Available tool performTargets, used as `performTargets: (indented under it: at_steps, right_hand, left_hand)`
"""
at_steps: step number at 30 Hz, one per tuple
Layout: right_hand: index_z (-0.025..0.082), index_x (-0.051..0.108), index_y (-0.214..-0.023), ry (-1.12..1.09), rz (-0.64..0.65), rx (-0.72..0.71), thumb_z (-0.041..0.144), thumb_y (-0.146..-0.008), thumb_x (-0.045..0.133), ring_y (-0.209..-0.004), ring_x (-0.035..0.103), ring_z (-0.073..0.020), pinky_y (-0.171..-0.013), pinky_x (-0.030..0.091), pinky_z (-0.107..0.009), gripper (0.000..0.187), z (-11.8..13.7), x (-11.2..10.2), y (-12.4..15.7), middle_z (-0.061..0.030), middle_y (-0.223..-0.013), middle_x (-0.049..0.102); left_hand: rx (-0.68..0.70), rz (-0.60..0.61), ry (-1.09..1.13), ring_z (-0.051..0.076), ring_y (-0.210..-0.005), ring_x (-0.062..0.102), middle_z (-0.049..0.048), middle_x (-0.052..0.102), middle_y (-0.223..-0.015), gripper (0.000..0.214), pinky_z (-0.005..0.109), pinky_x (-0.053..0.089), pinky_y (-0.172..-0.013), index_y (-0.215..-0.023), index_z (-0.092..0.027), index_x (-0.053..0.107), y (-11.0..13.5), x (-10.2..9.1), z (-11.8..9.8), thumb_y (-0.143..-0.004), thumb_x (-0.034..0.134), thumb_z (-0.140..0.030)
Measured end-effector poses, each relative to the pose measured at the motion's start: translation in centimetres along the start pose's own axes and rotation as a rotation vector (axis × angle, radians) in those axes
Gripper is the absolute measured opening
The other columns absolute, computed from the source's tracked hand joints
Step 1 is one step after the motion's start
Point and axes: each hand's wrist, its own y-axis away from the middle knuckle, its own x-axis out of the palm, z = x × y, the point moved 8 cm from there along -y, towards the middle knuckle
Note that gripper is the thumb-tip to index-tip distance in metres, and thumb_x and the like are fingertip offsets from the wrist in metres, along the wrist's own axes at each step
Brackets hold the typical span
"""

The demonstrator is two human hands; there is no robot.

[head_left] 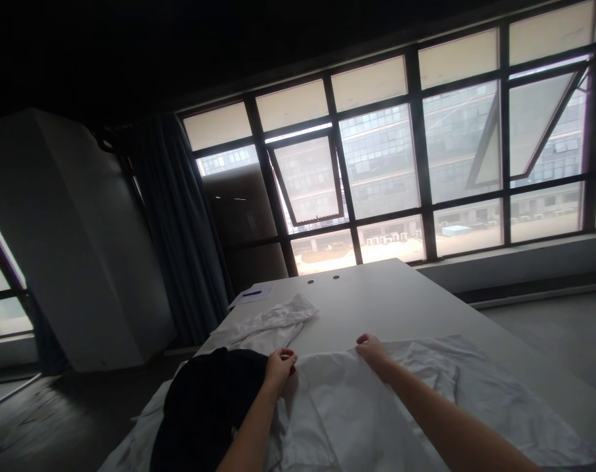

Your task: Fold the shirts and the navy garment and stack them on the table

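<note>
A white cloth garment (pixel 344 403) lies spread over the near part of the table, its far edge running between my two hands. At the left end of that edge, my left hand (pixel 279 368) is closed with fingertips pinched on the cloth. The other end is pinched by my right hand (pixel 372 354). Its sleeve-like, crumpled part (pixel 435 367) spreads out to the right, though its exact kind is unclear. Just left of my left hand sits a large rounded black thing (pixel 209 400), perhaps dark cloth, partly covered by my forearm.
Beyond my hands a crumpled white cloth (pixel 273 322) rests on the white table (pixel 376 301). A pen (pixel 252 293) lies on paper at the table's far left edge. Windows (pixel 379 157), some tilted out, line the back wall beside a dark blue curtain (pixel 179 236).
</note>
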Motion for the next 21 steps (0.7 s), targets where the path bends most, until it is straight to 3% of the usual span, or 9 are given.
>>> performTargets:
  at_steps: [3, 7, 10, 14, 17, 19, 21]
  right_hand:
    - [0.017, 0.060, -0.113, 0.004, 0.035, -0.037, 0.018, -0.082, 0.067, -0.084, 0.064, -0.0178, -0.072, 0.048, -0.027, 0.031, 0.2, 0.2, 1.5, -0.0018, -0.087, 0.067]
    - [0.021, 0.054, -0.122, 0.007, 0.171, -0.090, 0.018, -0.071, 0.068, -0.068, 0.059, -0.0145, -0.060, 0.043, -0.023, 0.053, -0.4, -0.3, 5.0, 0.0059, -0.073, 0.059]
    - [0.024, 0.056, -0.112, 0.026, 0.273, -0.096, 0.024, -0.068, 0.069, -0.062, 0.054, -0.0130, -0.051, 0.039, -0.022, 0.046, -1.6, -2.2, 8.8, 0.0059, -0.075, 0.058]
    - [0.028, 0.058, -0.101, 0.189, 0.487, -0.029, 0.031, -0.064, 0.071, -0.058, 0.056, -0.0136, -0.044, 0.036, -0.022, 0.039, -3.8, -5.0, 15.1, 0.0023, -0.085, 0.063]
    - [0.030, 0.060, -0.098, 0.333, 0.626, 0.005, 0.026, -0.059, 0.070, -0.052, 0.051, -0.0132, -0.043, 0.029, -0.022, 0.040, -4.9, -6.6, 19.2, 0.0038, -0.075, 0.062]
    - [0.031, 0.061, -0.094, 0.341, 0.622, -0.024, 0.026, -0.061, 0.069, -0.054, 0.051, -0.0132, -0.045, 0.027, -0.021, 0.034, -4.8, -7.6, 20.4, 0.0034, -0.072, 0.060]
    - [0.031, 0.059, -0.091, 0.270, 0.541, -0.052, 0.031, -0.066, 0.066, -0.061, 0.054, -0.0142, -0.048, 0.029, -0.020, 0.025, -4.7, -8.9, 20.4, 0.0016, -0.077, 0.061]
  left_hand:
    - [0.009, -0.001, -0.064, 0.022, -0.106, 0.066, 0.0078, 0.064, -0.127, 0.036, 0.043, 0.059, -0.090, -0.128, -0.019, 0.061, -0.2, 0.1, 0.1, -0.099, 0.064, -0.040]
    - [0.072, -0.044, -0.154, 0.022, -0.106, 0.066, 0.0072, 0.065, -0.125, 0.033, 0.044, 0.058, -0.091, -0.124, -0.018, 0.063, -0.2, -0.2, -0.4, -0.099, 0.065, -0.040]
    - [0.125, -0.057, -0.195, 0.020, -0.101, 0.068, 0.0053, 0.070, -0.113, 0.024, 0.041, 0.057, -0.091, -0.112, -0.016, 0.066, 0.2, -0.1, -1.0, -0.098, 0.066, -0.036]
    - [0.200, -0.026, -0.198, 0.019, -0.091, 0.072, 0.0032, 0.076, -0.094, 0.010, 0.026, 0.054, -0.082, -0.097, -0.018, 0.069, 0.7, 0.4, -1.9, -0.087, 0.069, -0.018]
    - [0.242, -0.030, -0.206, 0.019, -0.088, 0.073, 0.0034, 0.077, -0.093, 0.013, 0.025, 0.053, -0.080, -0.092, -0.019, 0.070, 0.8, 0.4, -2.3, -0.081, 0.067, -0.014]
    - [0.259, -0.067, -0.227, 0.019, -0.090, 0.072, 0.0044, 0.077, -0.096, 0.012, 0.026, 0.053, -0.081, -0.092, -0.019, 0.069, 0.8, 0.2, -2.4, -0.081, 0.065, -0.015]
    - [0.269, -0.110, -0.266, 0.020, -0.091, 0.072, 0.0051, 0.076, -0.099, 0.011, 0.027, 0.052, -0.082, -0.092, -0.019, 0.068, 0.8, 0.0, -2.4, -0.083, 0.062, -0.016]
